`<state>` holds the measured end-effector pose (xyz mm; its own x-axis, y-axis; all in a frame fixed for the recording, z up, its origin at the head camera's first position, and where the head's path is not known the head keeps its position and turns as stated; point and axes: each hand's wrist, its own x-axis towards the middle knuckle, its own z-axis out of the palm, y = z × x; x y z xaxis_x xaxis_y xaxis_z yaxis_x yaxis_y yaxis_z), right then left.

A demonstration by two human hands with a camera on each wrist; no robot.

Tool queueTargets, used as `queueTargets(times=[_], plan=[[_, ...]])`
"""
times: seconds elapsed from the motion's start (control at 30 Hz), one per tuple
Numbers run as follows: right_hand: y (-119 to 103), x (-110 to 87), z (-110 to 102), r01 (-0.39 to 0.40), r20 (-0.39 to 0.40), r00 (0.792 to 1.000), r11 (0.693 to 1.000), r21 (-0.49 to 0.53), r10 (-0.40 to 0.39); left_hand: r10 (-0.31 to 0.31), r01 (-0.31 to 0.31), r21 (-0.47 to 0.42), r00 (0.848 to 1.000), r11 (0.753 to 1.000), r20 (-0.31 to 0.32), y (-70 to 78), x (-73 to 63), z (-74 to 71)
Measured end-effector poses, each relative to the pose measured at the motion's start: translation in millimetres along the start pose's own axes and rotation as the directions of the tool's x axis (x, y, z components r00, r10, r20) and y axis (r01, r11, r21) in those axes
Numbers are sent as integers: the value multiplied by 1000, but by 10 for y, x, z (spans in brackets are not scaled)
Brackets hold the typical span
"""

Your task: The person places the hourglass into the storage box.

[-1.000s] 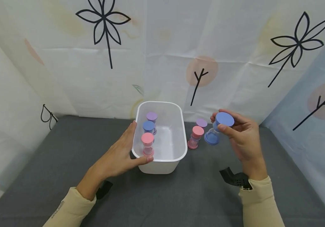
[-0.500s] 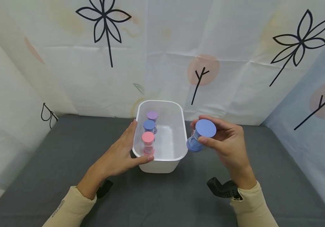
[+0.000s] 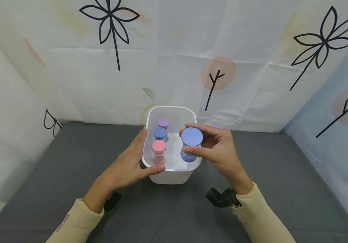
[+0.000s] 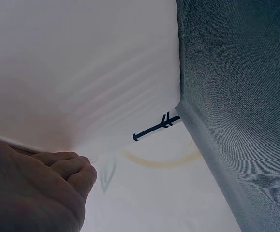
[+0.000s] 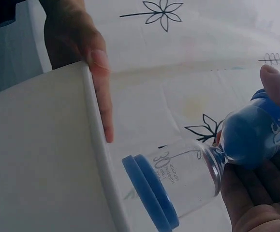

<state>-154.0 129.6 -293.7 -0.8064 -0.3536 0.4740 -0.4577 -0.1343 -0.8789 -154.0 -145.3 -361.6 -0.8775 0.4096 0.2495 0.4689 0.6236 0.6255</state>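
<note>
My right hand (image 3: 219,148) holds a blue-capped sand timer (image 3: 192,137) by its upper end, over the right side of a white plastic tub (image 3: 174,177). In the right wrist view the timer's clear bulb carries a printed 30, and blue sand fills the bulb nearest my fingers. My left hand (image 3: 128,163) rests on the tub's left front corner, fingers straight along the left rim and thumb on the front rim. Along the tub's left side inside, a pink sand timer (image 3: 159,151), a blue sand timer (image 3: 160,132) and a purple sand timer (image 3: 163,123) stand upright in a row.
Just beyond my right hand shows the top of another purple sand timer (image 3: 217,127), mostly hidden. Dark grey cloth (image 3: 174,212) covers the table. A white patterned curtain (image 3: 180,81) rises close behind the tub.
My right hand has carried the blue sand timer leftward from beside the tub to over its right side. It now covers the pink timer outside the tub. My left hand stays in place.
</note>
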Motion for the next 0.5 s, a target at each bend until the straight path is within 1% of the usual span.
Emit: queueTargets(times=[0.13,0.23,0.3,0.37,0.5], plan=[[128,116,88,-77,50,996,996,-48,80,3,-3,-16,1000,1000,3,0,1,-4],[238,188,146,-144,106,982,983,-112,156,-4,4,-14,1000,1000,11,3,-3,-8],[303,233,189,-182,154,966,970,-161,207,-19,19,-4,1000,1000,22,6,-10,-14],[351,272,228,-217,199,945,953,-211,259,-36,36,3,999,999,35,12,-15,-21],[398,352,296,-237,278,901,915,-327,333,-60,61,-6,997,998,50,16,-24,-32]])
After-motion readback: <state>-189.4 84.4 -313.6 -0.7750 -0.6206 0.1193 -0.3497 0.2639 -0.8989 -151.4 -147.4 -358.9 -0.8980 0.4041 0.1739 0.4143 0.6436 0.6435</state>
